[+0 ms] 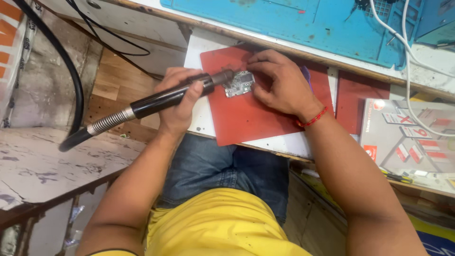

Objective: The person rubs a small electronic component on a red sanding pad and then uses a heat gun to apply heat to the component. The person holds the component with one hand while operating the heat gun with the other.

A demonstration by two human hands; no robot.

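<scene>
here, largest first: a pale worktop [303,140] whose near edge crosses the view above the person's lap, carrying a blue work mat [284,23] along its far side.

next, a red mat [246,118] lying flat on the worktop's near part, its lower corner reaching the near edge; a second red sheet [360,95] lies just beside it to the right.

a grey printed box [407,137] at the right, partly crossed by white cables [403,42] that run down from the blue work mat.

a thick black hose [71,76] curving down the left side to a ribbed metal spring collar, joined to the black handpiece [161,100].

left hand [177,102]: clenched around the black handpiece, fingers wrapped over the barrel, which lies tilted with its metal nozzle [223,77] pointing right and ending right at the left edge of the circuit board [238,84].

right hand [279,83]: palm down on the red mat, fingertips pressed on the top and right side of the circuit board, pinning it; a red thread band [313,118] circles the wrist.

circuit board: small, greyish, roughly square, flat on the upper part of the red mat, between the two hands.

smallest, a yellow-handled tool [397,178] lying near the grey printed box's lower edge.
</scene>
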